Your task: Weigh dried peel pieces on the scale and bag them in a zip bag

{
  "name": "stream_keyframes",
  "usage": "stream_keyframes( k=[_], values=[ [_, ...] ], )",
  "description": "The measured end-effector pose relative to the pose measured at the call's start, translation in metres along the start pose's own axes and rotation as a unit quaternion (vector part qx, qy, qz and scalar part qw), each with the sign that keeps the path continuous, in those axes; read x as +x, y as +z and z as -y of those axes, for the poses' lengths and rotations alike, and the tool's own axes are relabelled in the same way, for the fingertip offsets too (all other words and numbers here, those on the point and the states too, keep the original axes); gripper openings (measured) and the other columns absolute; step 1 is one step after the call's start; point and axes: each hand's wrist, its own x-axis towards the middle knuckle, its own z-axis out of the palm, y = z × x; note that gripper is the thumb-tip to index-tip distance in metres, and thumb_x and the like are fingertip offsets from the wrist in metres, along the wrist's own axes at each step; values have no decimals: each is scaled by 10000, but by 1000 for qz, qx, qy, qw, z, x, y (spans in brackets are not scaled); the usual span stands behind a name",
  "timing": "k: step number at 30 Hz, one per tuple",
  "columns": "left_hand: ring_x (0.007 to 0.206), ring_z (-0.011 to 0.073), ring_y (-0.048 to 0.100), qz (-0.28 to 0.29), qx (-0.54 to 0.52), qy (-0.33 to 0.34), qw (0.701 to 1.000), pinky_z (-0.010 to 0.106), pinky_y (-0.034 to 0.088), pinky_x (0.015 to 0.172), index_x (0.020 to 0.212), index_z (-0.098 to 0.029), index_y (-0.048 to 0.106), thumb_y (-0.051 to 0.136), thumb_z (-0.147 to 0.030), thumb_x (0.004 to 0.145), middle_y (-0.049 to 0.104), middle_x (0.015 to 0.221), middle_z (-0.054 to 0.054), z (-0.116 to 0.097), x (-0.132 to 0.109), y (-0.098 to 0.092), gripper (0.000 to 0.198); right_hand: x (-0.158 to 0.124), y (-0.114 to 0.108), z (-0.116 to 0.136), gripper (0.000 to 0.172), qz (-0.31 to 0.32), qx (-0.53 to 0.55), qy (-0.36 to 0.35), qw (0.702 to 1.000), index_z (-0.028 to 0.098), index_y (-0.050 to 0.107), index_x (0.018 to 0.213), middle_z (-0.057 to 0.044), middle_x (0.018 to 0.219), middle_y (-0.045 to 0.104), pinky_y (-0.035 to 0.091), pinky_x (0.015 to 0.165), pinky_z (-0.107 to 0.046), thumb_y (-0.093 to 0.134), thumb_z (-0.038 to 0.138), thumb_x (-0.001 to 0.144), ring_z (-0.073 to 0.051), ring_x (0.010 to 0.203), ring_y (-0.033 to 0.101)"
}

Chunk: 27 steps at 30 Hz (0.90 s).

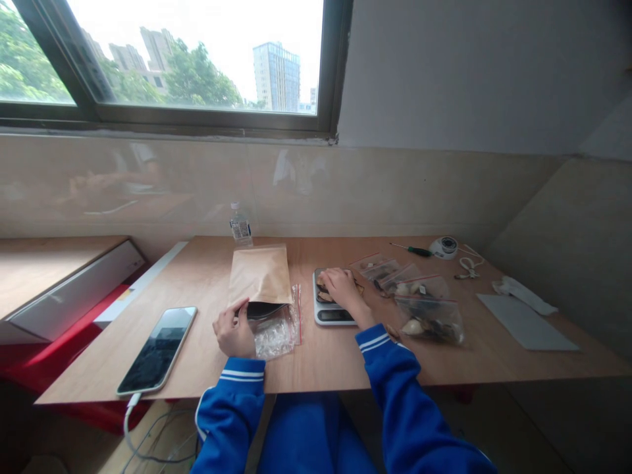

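My left hand [236,334] pinches the near, open edge of a brown kraft paper bag [259,271]; the bag's dark inside shows at its mouth. Under and beside that mouth lie crumpled clear plastic zip bags [274,337] with red seal strips. To the right, my right hand [340,288] is over a small digital scale [336,318], its fingers curled onto brown dried slices [323,293] on the weighing plate. My hand hides part of the slices and the scale's display end.
Several clear zip bags [429,319] of dried pieces lie right of the scale. Behind them are a screwdriver [419,251] and a white dome camera [443,247]. A white sheet [526,321] lies far right, a phone [158,350] with cable left, a bottle [240,227] at the back.
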Motion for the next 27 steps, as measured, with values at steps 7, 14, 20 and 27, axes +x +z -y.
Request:
stream_keyframes(
  k=[7, 14, 20, 27],
  values=[
    [715, 154, 460, 4, 1, 3, 1000, 277, 409, 683, 910, -219, 709, 548, -377, 835, 640, 848, 46, -2, 0, 0, 238, 2, -2, -44, 274, -66, 65, 103, 990, 156, 649, 1015, -91, 1086, 632, 352, 919, -308, 430, 148, 851, -202, 1057, 518],
    [710, 147, 453, -2, 0, 16, 1000, 276, 413, 681, 920, -226, 705, 545, -384, 843, 639, 849, 39, 1, 0, 1, 238, 12, 1, -54, 251, 68, 8, 155, 986, 196, 670, 1014, -104, 1145, 615, 337, 915, -423, 552, 218, 794, -293, 1117, 479],
    [721, 149, 461, -1, 1, 21, 1000, 273, 413, 677, 926, -224, 706, 540, -387, 847, 640, 850, 43, 1, 0, 2, 246, 15, -5, -55, 109, 74, 13, 152, 986, 197, 677, 842, -81, 1087, 624, 325, 897, -415, 602, 193, 763, -279, 1089, 491],
    [757, 153, 482, -2, 1, 29, 1000, 259, 412, 668, 911, -221, 708, 545, -388, 846, 649, 849, 42, 2, 0, 3, 243, 13, -37, -54, 81, 21, 43, 126, 991, 201, 652, 751, -48, 1034, 641, 303, 900, -426, 581, 202, 789, -257, 1054, 507]
  ],
)
